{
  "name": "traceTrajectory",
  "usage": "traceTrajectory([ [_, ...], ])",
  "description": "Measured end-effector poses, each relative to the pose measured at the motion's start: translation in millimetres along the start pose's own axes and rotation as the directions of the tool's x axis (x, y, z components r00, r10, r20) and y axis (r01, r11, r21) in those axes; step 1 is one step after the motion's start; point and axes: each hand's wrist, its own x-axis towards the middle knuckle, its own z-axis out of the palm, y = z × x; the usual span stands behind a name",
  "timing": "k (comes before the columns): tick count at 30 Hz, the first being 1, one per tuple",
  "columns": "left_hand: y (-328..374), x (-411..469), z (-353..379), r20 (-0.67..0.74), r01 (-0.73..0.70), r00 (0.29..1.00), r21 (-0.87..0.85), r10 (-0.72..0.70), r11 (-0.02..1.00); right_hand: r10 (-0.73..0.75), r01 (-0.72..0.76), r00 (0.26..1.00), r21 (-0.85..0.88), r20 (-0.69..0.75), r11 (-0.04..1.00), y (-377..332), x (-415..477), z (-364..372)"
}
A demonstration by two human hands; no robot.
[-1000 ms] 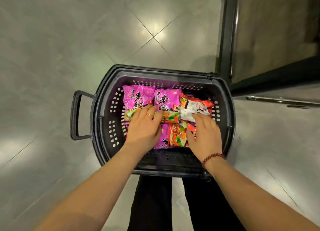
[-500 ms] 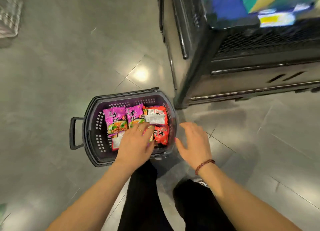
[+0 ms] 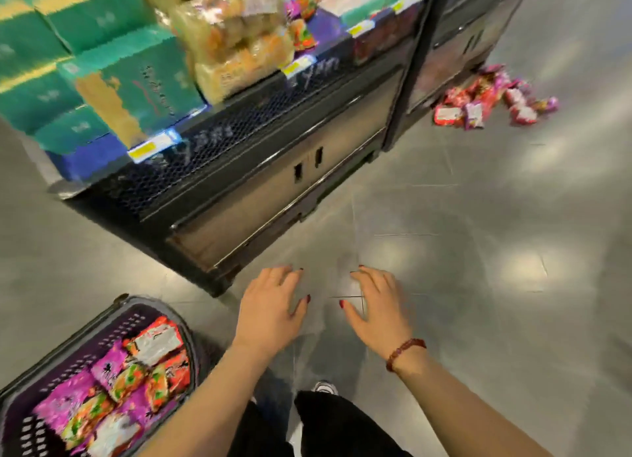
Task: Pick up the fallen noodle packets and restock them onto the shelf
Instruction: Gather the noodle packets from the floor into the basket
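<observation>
Since the earlier frame, both of your hands have left the basket [image 3: 102, 340]. Your left hand [image 3: 270, 306] no longer rests on the packets, and your right hand [image 3: 376, 306], with a beaded bracelet [image 3: 405, 352] at the wrist, is level with it. Both hover above the floor [image 3: 478, 251] just in front of the shelf [image 3: 260, 155] base. Each grip is wide, with fingers spread, and holds nothing.

The collected noodle packets [image 3: 113, 388], pink and red, lie in the basket, which stands near the shelf's closer corner. A heap of fallen packets [image 3: 485, 100] has come into view on the floor beyond the shelf's far end.

On the shelf are green boxes [image 3: 130, 80] and bagged bread [image 3: 236, 42]. Yellow price tags [image 3: 150, 147] line the shelf's front edge.

The black characters on the pink packets and the print on the tags are too blurred to read.
</observation>
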Motion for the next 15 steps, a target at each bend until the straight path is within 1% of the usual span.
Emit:
traceTrajectory([
  [2,26.7,31.5,1.5,-0.005,-0.098,0.995,-0.022,0.098,0.995,0.1,-0.1,0.993,0.003,-0.067,0.995,28.3,3.7,-18.5],
  [5,56.2,74.6,4.8,-0.005,-0.23,0.973,-0.048,0.23,0.972,0.238,-0.237,0.959,0.03,-0.156,0.971,60.9,10.6,-39.4],
  [9,83.5,139.7,10.5,0.057,-0.366,0.928,-0.053,0.368,0.929,0.405,-0.396,0.895,0.086,-0.184,0.914,97.2,31.5,-58.0],
  [12,97.3,201.7,15.8,0.064,-0.45,0.889,-0.051,0.453,0.891,0.472,-0.465,0.855,0.085,-0.216,0.881,124.4,61.1,-69.1],
  [15,109.3,278.7,19.8,0.031,-0.522,0.851,-0.045,0.524,0.851,0.505,-0.501,0.825,0.086,-0.254,0.861,156.9,108.8,-82.3],
])
